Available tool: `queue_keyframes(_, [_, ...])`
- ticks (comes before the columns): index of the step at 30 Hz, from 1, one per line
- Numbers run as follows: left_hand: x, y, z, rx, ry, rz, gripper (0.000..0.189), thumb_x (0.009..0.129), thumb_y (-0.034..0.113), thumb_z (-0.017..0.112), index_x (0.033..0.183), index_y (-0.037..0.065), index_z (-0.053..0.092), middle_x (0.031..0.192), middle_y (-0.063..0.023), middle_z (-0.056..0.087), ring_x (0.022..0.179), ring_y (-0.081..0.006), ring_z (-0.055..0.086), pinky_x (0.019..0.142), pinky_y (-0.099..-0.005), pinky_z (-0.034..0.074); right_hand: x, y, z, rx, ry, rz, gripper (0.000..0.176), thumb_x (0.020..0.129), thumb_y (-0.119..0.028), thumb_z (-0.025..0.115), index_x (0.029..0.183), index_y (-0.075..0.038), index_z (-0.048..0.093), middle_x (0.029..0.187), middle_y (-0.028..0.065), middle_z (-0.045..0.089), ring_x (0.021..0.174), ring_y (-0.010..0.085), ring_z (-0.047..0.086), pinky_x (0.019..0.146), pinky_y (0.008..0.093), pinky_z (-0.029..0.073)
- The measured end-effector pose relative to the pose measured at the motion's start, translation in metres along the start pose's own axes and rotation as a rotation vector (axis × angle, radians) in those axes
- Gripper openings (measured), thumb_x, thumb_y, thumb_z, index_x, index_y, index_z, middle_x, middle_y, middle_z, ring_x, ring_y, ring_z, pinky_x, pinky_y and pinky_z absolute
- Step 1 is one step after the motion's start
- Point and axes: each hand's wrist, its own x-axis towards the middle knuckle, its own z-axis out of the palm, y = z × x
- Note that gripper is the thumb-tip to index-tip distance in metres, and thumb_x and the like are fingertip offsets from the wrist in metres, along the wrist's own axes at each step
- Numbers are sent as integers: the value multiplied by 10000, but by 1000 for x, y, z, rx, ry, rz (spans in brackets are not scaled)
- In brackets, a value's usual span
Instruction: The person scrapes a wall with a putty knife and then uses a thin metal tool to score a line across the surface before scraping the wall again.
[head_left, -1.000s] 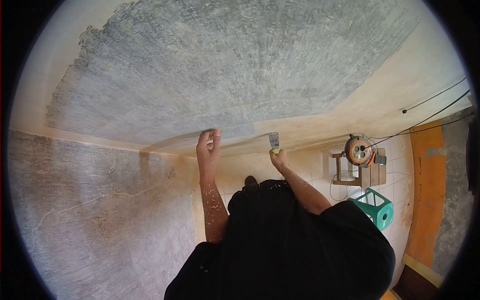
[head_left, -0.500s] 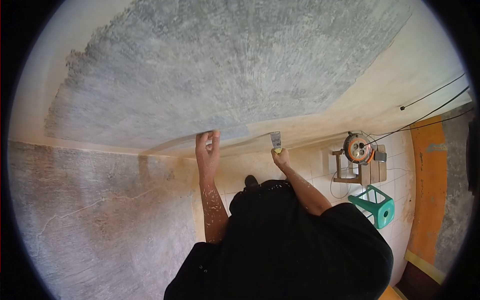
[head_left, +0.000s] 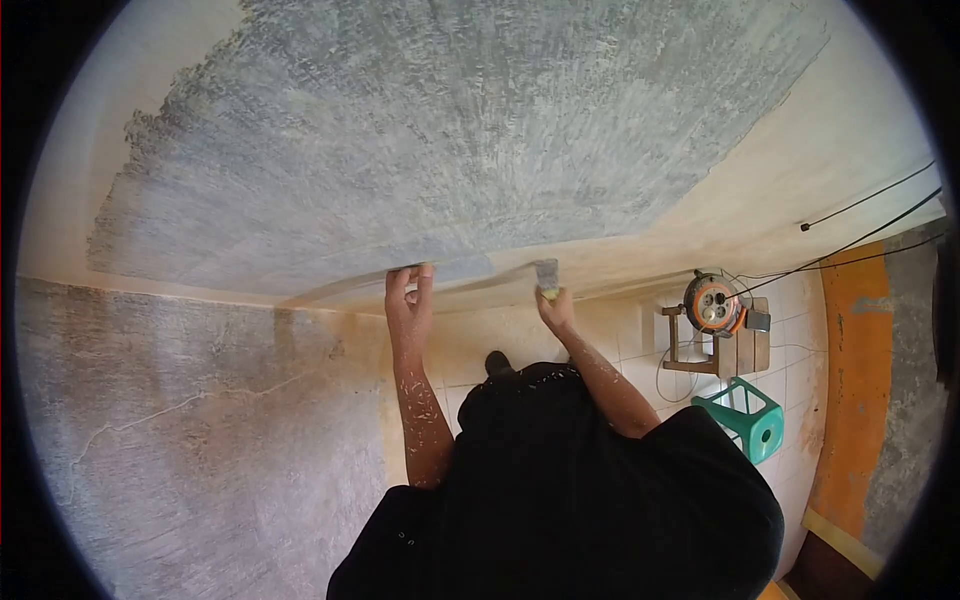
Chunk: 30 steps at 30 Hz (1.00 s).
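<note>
In the head view my right hand (head_left: 555, 309) is wrapped around the handle of a putty knife (head_left: 547, 273). Its flat metal blade points up, close to the cream strip low on the wall in front of me. My left hand (head_left: 407, 305) reaches to the same wall, its fingertips at the lower edge of the rough grey patch (head_left: 480, 150). The fingers there are bent, with a gap between them and the thumb, and nothing shows in that hand. Pale flakes speckle both forearms.
A cable reel (head_left: 714, 303) stands on a small wooden bench (head_left: 740, 352) to the right, with black cables (head_left: 850, 238) running from it. Beside it is a green plastic stool (head_left: 757, 425) on the tiled floor. A second wall (head_left: 200, 430) stands close on my left.
My right hand and the putty knife have shifted slightly left and up along the wall. My left hand stays at nearly the same spot.
</note>
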Motion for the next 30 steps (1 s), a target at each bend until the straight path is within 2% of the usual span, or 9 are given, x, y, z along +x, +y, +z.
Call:
queue_keyframes(1, [-5, -3, 1, -4, -10, -8, 321, 934, 302, 605, 1060, 7, 621, 1097, -67, 530, 994, -160, 548, 796, -300, 478, 0, -27, 2, 26, -2, 0, 355, 837, -267, 621, 690, 54, 585, 547, 154, 568, 538, 177, 582, 497, 401, 428])
queue_keyframes(4, [-8, 3, 3, -62, 7, 19, 315, 935, 289, 602, 1056, -1, 619, 1090, -66, 528, 987, -157, 545, 785, -298, 481, 6, 79, 37, -119, 32, -89, 343, 839, -263, 615, 708, 54, 597, 564, 183, 583, 563, 194, 612, 509, 411, 436])
queue_keyframes(8, [-6, -3, 2, -26, 6, 25, 314, 933, 285, 604, 1053, -6, 619, 1079, -77, 532, 985, -167, 549, 776, -303, 489, 4, 67, 17, -149, -64, 11, 340, 826, -269, 616, 734, 58, 629, 627, 243, 620, 645, 334, 680, 548, 438, 469])
queue_keyframes(9, [-4, -2, 3, -40, 18, 27, 314, 934, 284, 603, 1053, -6, 619, 1075, -78, 532, 984, -167, 549, 776, -303, 490, -1, 27, 12, -181, -23, 10, 349, 821, -272, 619, 726, 63, 628, 632, 253, 617, 653, 358, 678, 547, 440, 472])
queue_keyframes(17, [-5, -4, 4, -24, 20, 42, 317, 944, 290, 592, 1030, -15, 614, 1036, -79, 535, 975, -168, 547, 776, -294, 487, 2, 12, 16, 17, -48, -13, 369, 827, -277, 631, 690, 63, 599, 550, 205, 573, 554, 242, 638, 498, 414, 433])
queue_keyframes(20, [-9, 8, 4, -12, 28, 27, 318, 945, 293, 590, 1032, -12, 611, 1035, -71, 538, 979, -165, 549, 787, -295, 482, 1, 57, 17, -101, -71, 47, 384, 836, -290, 628, 677, 58, 593, 543, 204, 567, 528, 238, 618, 492, 412, 425])
queue_keyframes(25, [-4, 5, 5, -16, 10, 21, 309, 947, 291, 587, 1052, 2, 613, 1060, -67, 534, 992, -156, 546, 796, -299, 479, 11, 21, 22, -15, -13, -55, 377, 840, -284, 627, 670, 52, 597, 533, 196, 569, 528, 211, 611, 486, 406, 424])
queue_keyframes(27, [-8, 2, 0, 23, -2, 19, 303, 946, 291, 587, 1050, 7, 616, 1066, -66, 535, 998, -154, 545, 794, -294, 477, -1, 65, 34, -137, 66, -42, 370, 847, -274, 627, 668, 49, 600, 528, 182, 569, 531, 192, 609, 486, 397, 425])
queue_keyframes(30, [-5, 0, 0, 74, -9, 16, 298, 943, 293, 591, 1039, 12, 621, 1069, -63, 539, 1008, -155, 544, 794, -287, 473, -1, 38, 17, -10, 5, -1, 362, 838, -274, 628, 675, 48, 603, 535, 184, 573, 535, 194, 611, 492, 401, 429])
